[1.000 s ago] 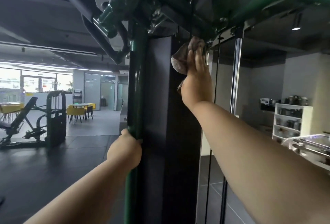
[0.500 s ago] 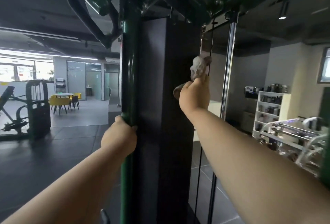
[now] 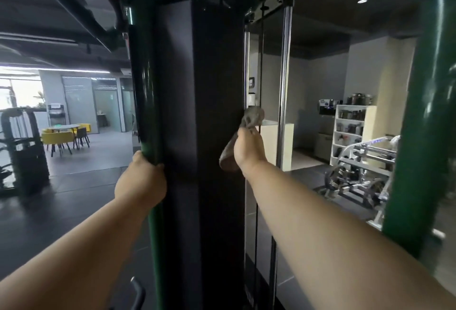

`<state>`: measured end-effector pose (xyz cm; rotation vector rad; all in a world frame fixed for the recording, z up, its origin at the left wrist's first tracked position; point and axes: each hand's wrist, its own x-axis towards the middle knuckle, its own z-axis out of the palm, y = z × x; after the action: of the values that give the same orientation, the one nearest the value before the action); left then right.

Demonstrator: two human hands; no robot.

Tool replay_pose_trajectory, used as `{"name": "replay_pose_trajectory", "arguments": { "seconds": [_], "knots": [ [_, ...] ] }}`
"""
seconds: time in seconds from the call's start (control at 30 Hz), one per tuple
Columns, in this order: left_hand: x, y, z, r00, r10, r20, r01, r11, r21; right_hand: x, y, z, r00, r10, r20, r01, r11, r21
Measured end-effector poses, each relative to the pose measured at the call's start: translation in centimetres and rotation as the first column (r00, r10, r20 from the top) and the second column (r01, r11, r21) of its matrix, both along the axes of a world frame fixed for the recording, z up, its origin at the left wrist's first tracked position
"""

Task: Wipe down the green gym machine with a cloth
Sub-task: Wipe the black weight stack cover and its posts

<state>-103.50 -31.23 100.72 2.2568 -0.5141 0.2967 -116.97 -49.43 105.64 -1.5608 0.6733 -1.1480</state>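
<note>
Both bare forearms reach up from the lower frame; the left hand [image 3: 140, 182], centre-left, has its fingers curled tight, knuckles toward the camera; the right hand [image 3: 249, 151], just right of centre, is closed, its fingers hidden.

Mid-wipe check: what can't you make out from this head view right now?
- Right hand fingers: hidden behind the hand and cloth; whether the cloth touches the black column edge is unclear.
- Left hand fingertips: wrapped out of sight round the green post.
- Machine top: cut off by the upper frame edge.
- Column base: cut off at the bottom edge.
- Items on the white shelf: too small.
- Dust or streaks: surface too dark.
</note>
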Motion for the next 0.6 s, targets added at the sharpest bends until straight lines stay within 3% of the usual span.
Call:
{"name": "replay_pose_trajectory", "arguments": {
  "seconds": [0.13, 0.33, 0.5, 0.6],
  "knots": [
    [-3.3, -0.9, -2.2, 1.0, 0.022, 0.002, -0.021, 0.999, -0.039, 0.7, -0.1, 0.3, 1.0, 0.0, 0.022, 0.001, 0.998, -0.059],
    [-8.3, -3.5, -3.6, 0.974, -0.044, 0.222, 0.039, 0.999, 0.028, -0.5, 0.0, -5.1, 0.999, -0.03, -0.042, 0.028, 0.999, -0.044],
    [-10.1, -5.2, -3.8, 0.966, -0.05, 0.255, 0.047, 0.999, 0.019, -2.7, 0.9, -5.8, 0.974, -0.128, 0.187, 0.125, 0.992, 0.031],
    [-10.8, -5.0, -3.6, 0.963, -0.024, 0.269, 0.027, 1.0, -0.01, -4.7, 2.7, -6.2, 0.915, -0.123, 0.385, 0.153, 0.987, -0.047]
  ]
}}
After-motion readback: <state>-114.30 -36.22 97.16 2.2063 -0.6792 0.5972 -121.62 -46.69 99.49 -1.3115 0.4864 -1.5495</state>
